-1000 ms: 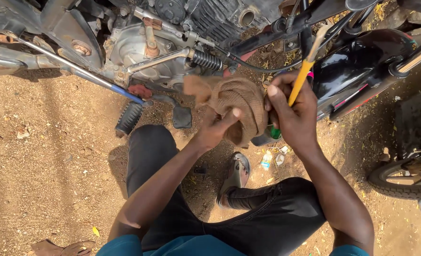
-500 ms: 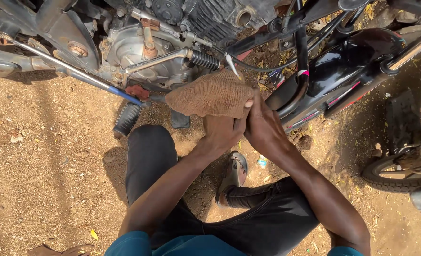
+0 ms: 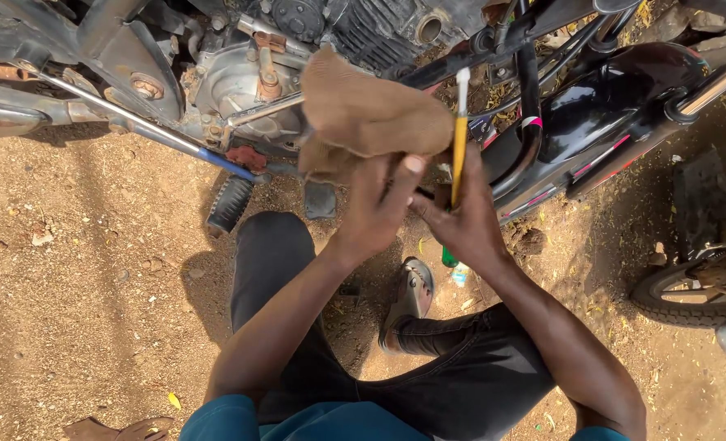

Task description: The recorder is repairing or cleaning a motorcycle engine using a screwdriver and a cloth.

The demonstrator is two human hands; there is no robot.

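Seen from above, a person sits on bare dirt ground (image 3: 77, 310) facing the underside of a tipped motorcycle engine (image 3: 298, 57), knees drawn up in dark trousers. Both bare hands are raised just below the engine. The left hand (image 3: 375, 204) presses its fingers up into a brown rag (image 3: 371, 114), which is bunched and draped over the fingertips, just in front of the engine's finned cylinder. Its grip is loosely closed on the cloth from beneath. The right hand (image 3: 461, 220), touching the left at the thumbs, has its grip shut around the lower shaft of a yellow-handled tool (image 3: 459, 147), probably a screwdriver, held upright with its pale tip pointing toward the engine and standing just right of the rag.

Left of the engine, a foot peg (image 3: 231, 202) and a blue-tipped lever (image 3: 216, 161) hang below the casing. To the right of the engine lies a black fuel tank (image 3: 600, 122), and farther right a wheel (image 3: 690, 286).

Judging by the pose, the step in hand looks like wiping the tool with the rag. A next move would call for holding the shaft steady while the cloth slides along it.
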